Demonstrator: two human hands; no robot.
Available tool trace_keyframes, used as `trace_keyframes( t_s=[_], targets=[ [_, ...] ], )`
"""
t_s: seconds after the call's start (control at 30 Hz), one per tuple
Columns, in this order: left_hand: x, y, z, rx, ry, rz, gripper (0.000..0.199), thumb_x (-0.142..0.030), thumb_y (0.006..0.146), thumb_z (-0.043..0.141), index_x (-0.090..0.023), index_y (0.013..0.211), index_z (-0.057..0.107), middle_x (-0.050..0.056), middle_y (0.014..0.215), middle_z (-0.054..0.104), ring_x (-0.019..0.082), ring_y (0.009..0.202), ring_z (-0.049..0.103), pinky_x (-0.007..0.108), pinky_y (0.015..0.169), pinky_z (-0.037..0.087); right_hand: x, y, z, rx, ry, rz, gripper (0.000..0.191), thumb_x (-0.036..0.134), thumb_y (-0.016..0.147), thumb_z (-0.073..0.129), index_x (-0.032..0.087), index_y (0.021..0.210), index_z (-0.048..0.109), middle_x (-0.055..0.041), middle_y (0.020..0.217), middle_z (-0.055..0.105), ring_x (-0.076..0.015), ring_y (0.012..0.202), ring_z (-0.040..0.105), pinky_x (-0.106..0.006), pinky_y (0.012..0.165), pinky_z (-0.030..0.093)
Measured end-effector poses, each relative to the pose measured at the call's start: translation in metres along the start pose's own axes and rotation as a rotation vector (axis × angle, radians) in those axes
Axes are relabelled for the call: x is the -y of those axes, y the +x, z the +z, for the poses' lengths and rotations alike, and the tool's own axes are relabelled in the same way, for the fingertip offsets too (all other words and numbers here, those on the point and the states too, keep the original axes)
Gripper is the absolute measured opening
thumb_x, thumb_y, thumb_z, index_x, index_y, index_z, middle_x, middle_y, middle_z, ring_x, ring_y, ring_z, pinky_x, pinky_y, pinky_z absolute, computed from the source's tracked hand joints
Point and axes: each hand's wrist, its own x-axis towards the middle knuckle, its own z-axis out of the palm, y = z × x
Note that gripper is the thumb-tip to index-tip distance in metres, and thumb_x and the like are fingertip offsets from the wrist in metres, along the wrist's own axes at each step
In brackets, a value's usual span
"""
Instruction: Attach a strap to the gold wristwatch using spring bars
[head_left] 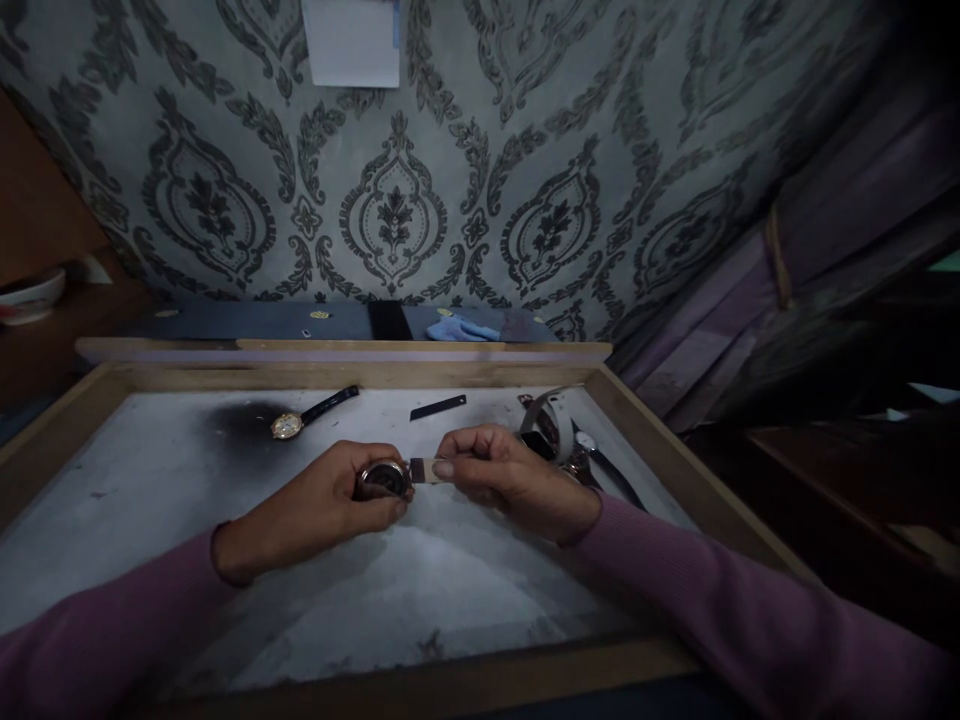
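Note:
My left hand (322, 498) is closed around a round watch (384, 480) with a shiny metal rim and a dark middle. From the watch's right side a short strap (426, 470), dark near the case and beige further out, runs to my right hand (510, 478), whose thumb and fingers pinch it. Whether the strap is fastened to the case is too small to tell. Beyond my left hand lies a gold-coloured wristwatch (286, 426) with a black strap. A thin dark toothed strip (438, 407) rests past my right hand.
Several watches and straps (555, 425) are heaped at the right, close to my right hand. A raised wooden frame (360, 375) borders the white work surface (322, 620). Behind it are a blue cloth (463, 328) and a black flat object (388, 321) by the wall.

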Motion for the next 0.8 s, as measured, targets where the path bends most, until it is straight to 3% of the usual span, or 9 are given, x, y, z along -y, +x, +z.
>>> trace_keyframes(
  t_s=[0.5,0.8],
  targets=[
    [0.0019,0.0016,0.0027,-0.008,0.052,0.005,0.01,-0.023,0.078,0.053,-0.014,0.074,0.052,-0.008,0.057,0.031,0.008,0.053,0.024,0.022,0.047,0.019,0.0004,-0.0006,0.0009,-0.013,-0.011,0.001,0.026,0.034,0.069,0.074,0.014,0.066,0.058,0.0108,0.043,0.035,-0.0027,0.039,0.021,-0.021,0.039,0.009],
    [0.0045,0.0002,0.0028,-0.068,0.217,0.062,0.012,-0.024,0.078,0.051,-0.016,0.069,0.051,-0.007,0.059,0.027,0.009,0.055,0.024,0.023,0.049,0.02,0.0006,-0.0004,0.0003,-0.014,-0.046,0.01,0.029,0.037,0.069,0.074,0.013,0.068,0.057,0.0111,0.043,0.035,-0.0026,0.039,0.021,-0.022,0.039,0.009]
  ],
)
